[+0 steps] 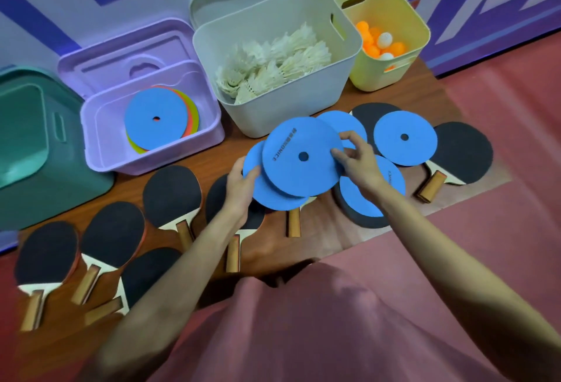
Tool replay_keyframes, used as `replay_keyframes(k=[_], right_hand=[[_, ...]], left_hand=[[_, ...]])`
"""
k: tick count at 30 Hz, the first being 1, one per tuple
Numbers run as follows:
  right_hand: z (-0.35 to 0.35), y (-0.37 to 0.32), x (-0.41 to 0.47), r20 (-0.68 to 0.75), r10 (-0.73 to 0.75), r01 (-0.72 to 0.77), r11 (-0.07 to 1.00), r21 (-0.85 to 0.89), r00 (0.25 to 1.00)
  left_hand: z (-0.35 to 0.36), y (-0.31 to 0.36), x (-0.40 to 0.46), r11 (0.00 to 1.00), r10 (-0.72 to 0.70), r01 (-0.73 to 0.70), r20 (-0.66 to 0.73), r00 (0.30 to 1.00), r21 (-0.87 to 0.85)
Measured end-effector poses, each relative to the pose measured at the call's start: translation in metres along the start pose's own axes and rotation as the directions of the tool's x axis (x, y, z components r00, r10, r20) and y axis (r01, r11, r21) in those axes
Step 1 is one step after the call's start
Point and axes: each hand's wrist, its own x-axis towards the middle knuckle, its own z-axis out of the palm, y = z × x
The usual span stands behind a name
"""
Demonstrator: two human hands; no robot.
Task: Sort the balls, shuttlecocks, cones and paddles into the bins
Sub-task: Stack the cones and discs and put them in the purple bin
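Sorting Blue Discs by Hand

Four bins line the far side; the purple bin point(151, 151) at left holds flat cones. Left hand point(241, 183) grips two overlapping blue discs point(299, 158) at centre, while right hand point(359, 163) pinches the upper one's edge, over scattered paddles point(170, 196).

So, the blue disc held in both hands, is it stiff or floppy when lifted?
The top blue disc probably is fairly stiff: held only at its edges by the left hand and right hand, it stays flat. It looks thin, so likely light.
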Motion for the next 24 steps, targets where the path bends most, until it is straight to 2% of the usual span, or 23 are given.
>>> replay_keyframes(k=[4, 6, 14, 17, 19, 22, 24], right_hand=[[0.018, 0.011, 0.000, -0.015, 0.079, -0.079, 0.997, 0.019, 0.997], [0.022, 0.016, 0.003, 0.009, 0.100, -0.100, 0.995, 0.005, 0.995], [0.012, 0.026, 0.002, 0.017, 0.155, -0.155, 0.988, 0.004, 0.988], [-0.001, 0.035, 0.000, -0.045, 0.137, -0.142, 0.981, -0.136, 0.990], [-0.016, 0.050, 0.001, -0.149, 0.111, -0.152, 0.940, -0.305, 0.983], [-0.042, 0.075, -0.003, -0.349, 0.073, -0.265, 0.796, -0.545, 0.934], [-0.056, 0.083, -0.010, -0.445, 0.089, -0.374, 0.699, -0.610, 0.891]], left_hand=[[0.017, 0.013, -0.012, 0.965, -0.065, 0.082, 0.078, 0.995, -0.249], [0.021, 0.015, -0.012, 0.944, -0.121, 0.141, 0.084, 0.989, -0.299], [0.029, 0.012, -0.015, 0.965, -0.037, 0.058, 0.087, 0.996, -0.257], [0.035, 0.010, -0.015, 0.975, -0.003, 0.025, 0.100, 0.995, -0.220], [0.040, 0.008, -0.016, 0.982, 0.016, 0.008, 0.128, 0.992, -0.191], [0.047, 0.006, -0.018, 0.988, 0.018, 0.007, 0.156, 0.988, -0.155], [0.052, 0.004, -0.019, 0.991, 0.008, 0.014, 0.162, 0.987, -0.132]])
